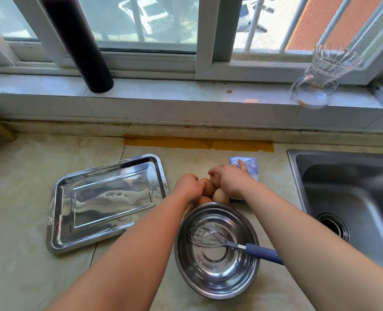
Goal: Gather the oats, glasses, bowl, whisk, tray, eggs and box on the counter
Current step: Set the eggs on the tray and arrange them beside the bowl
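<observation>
A steel tray (60,221) lies on the counter at the left. To its right stands a steel bowl (186,274) with a blue-handled whisk (210,237) resting in it. Just behind the bowl sit several eggs (220,196), brown and pale. My left hand (189,186) is curled over a brown egg (207,186). My right hand (232,179) is curled over the eggs too, its fingertips hiding what they touch. A blue box (248,163) lies flat behind my right hand. A clear glass (332,61) stands on the windowsill at the right.
A steel sink (354,198) with a drain takes up the counter's right side. A dark cylinder (83,48) leans on the windowsill (186,88) at the left. A strip of yellow tape (197,143) runs along the back of the counter. A glass jug (309,95) sits under the glass.
</observation>
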{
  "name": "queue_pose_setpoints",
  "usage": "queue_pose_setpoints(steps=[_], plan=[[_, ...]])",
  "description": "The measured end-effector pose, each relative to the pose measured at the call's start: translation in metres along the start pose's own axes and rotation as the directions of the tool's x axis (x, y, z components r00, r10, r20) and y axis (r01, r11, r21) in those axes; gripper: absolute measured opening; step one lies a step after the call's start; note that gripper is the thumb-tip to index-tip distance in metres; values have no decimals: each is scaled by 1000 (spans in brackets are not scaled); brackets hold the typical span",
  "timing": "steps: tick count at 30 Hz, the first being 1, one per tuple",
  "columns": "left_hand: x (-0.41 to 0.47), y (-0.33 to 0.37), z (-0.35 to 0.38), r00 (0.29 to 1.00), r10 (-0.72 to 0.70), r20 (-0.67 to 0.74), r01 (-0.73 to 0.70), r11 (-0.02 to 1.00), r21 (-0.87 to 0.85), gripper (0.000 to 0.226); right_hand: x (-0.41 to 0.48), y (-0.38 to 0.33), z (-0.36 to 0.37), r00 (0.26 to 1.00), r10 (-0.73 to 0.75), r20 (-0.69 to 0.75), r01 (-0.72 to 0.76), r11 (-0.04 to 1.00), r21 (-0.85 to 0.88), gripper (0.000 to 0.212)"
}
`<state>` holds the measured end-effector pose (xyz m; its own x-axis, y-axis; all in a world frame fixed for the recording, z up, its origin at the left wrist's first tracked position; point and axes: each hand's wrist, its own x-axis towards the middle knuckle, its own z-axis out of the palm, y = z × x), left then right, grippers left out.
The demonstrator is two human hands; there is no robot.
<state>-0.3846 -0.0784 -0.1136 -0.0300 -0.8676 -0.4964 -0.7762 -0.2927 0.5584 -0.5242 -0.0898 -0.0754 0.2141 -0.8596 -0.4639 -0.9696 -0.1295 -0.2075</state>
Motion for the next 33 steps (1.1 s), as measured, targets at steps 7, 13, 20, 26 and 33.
queue_pose_setpoints(steps=[7,13,20,26,33], plan=[[-1,-2,1,1000,-9,-4,9,1000,-29,36,-2,-4,-2,1000,25,19,-25,1000,-10,48],[-2,-1,-1,1000,-2,-13,2,1000,-19,36,-4,-6,-3,999,20,24,-20,1000,-22,52],[-6,-1,-4,1000,-3,-2,3,1000,0,39,-5,-7,-5,999,19,47,-17,999,-36,55],[-10,-2,-7,1000,-24,-11,24,1000,-2,38,-6,-10,-7,999,27,45,-26,999,-28,55],[-24,-8,-25,993,-47,-112,41,998,-56,46,-8,-27,-15,990,-44,-131,50,998,38,51]])
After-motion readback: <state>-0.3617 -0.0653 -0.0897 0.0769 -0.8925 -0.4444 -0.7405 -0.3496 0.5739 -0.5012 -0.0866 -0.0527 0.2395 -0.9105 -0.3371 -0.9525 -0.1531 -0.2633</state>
